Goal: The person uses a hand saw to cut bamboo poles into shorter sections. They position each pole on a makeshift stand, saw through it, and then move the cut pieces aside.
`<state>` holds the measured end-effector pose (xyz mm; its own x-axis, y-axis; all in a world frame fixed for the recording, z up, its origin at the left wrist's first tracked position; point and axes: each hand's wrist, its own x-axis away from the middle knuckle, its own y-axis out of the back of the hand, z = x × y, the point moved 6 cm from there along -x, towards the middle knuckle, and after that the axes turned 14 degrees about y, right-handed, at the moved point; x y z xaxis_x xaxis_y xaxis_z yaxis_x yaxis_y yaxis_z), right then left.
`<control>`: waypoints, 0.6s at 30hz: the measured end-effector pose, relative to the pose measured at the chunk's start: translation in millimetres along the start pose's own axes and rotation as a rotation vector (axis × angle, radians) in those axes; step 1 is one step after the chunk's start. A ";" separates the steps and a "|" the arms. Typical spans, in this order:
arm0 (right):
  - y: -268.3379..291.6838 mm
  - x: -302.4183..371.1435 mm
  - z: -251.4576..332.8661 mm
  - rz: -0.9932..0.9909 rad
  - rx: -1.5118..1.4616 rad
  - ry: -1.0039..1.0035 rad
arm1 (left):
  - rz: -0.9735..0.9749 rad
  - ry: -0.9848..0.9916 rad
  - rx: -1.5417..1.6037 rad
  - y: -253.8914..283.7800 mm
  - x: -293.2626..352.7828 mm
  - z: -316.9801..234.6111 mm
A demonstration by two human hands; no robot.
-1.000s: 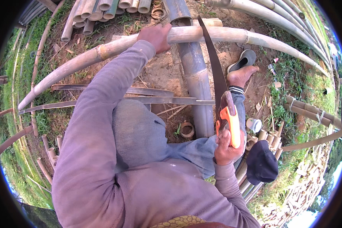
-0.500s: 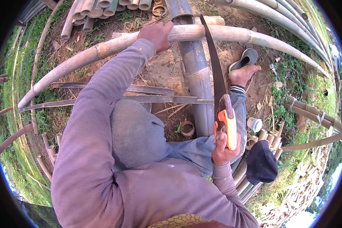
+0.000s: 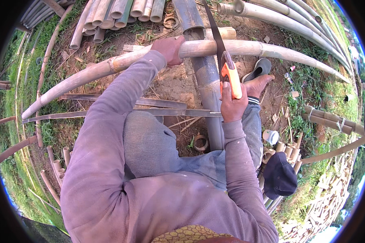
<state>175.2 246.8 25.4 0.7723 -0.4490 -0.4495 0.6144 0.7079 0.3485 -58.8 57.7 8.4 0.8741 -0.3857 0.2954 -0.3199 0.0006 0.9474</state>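
A long bamboo pole (image 3: 247, 47) lies crosswise in front of me, over a thick grey bamboo (image 3: 209, 79) that runs away from me along the ground. My left hand (image 3: 170, 49) is closed round the pole, just left of the crossing. In my right hand (image 3: 234, 104) is the orange handle of a handsaw (image 3: 217, 34). Its dark blade crosses the pole just right of the thick bamboo and reaches well past it. Whether the teeth have cut into the pole, I cannot tell.
Two flat dark strips (image 3: 170, 112) lie between my knee and the pole. Cut bamboo lengths (image 3: 119, 10) are stacked at the far left, long poles (image 3: 280, 24) at the far right. To my right are a white cup (image 3: 271, 137), a dark cap (image 3: 279, 174) and short bamboo pieces (image 3: 292, 152).
My right hand has pushed the saw forward, away from me, so the handle is now close to the pole. The left hand keeps its hold on the pole.
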 end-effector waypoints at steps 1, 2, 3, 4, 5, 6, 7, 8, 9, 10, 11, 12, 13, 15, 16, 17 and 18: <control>-0.2 -0.5 3.2 -0.017 -0.093 -0.022 | 0.008 -0.003 -0.005 2.4 -0.8 0.6; -1.0 -1.9 9.1 -0.033 -0.185 -0.044 | 0.015 -0.007 -0.010 4.7 -1.5 1.6; -1.4 -3.2 12.1 -0.050 -0.277 -0.066 | 0.022 -0.012 -0.015 7.0 -1.8 2.0; 0.0 -3.6 9.4 -0.041 -0.269 -0.080 | 0.004 -0.020 0.002 9.7 -1.4 0.7; 2.2 -4.0 5.2 -0.032 -0.261 -0.094 | -0.013 -0.030 0.019 12.0 0.6 -1.1; 3.3 -5.0 2.1 -0.023 -0.253 -0.108 | -0.030 -0.039 0.037 14.4 0.7 -3.1; 3.9 -7.7 2.5 -0.048 -0.223 -0.055 | -0.036 -0.027 0.026 11.2 -0.5 -4.7; 0.4 -13.6 2.8 -0.072 -0.193 -0.002 | -0.041 -0.016 0.016 8.5 -3.7 -6.4; -1.1 -17.1 4.0 -0.073 -0.196 0.008 | -0.047 -0.005 0.005 5.9 -6.9 -8.0; -2.4 -19.6 7.3 -0.072 -0.201 0.014 | -0.016 0.005 -0.002 8.5 -8.6 -8.4; -3.6 -24.9 9.7 -0.068 -0.206 0.025 | 0.014 0.014 -0.009 13.5 -10.0 -8.8; -5.3 -33.0 10.6 -0.061 -0.194 0.024 | 0.044 0.022 -0.016 16.0 -13.0 -9.2; -5.8 -37.8 12.7 -0.061 -0.174 0.070 | 0.076 0.001 0.018 18.7 -18.9 -7.7; -6.5 -45.2 14.4 -0.067 -0.133 0.161 | 0.148 -0.044 0.085 16.1 -37.4 1.3; -6.7 -42.7 13.6 -0.072 -0.059 0.300 | 0.210 -0.076 0.143 9.7 -44.7 3.9; -7.0 -36.7 6.7 -0.067 -0.063 0.285 | 0.272 -0.108 0.201 3.4 -51.0 6.2; -7.0 -33.9 0.2 -0.067 -0.067 0.277 | 0.334 -0.138 0.258 -2.9 -57.7 6.8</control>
<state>144.8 256.9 38.4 0.6515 -0.3362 -0.6801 0.6432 0.7202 0.2601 -110.8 73.7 -12.3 0.6555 -0.5234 0.5443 -0.6728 -0.0775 0.7357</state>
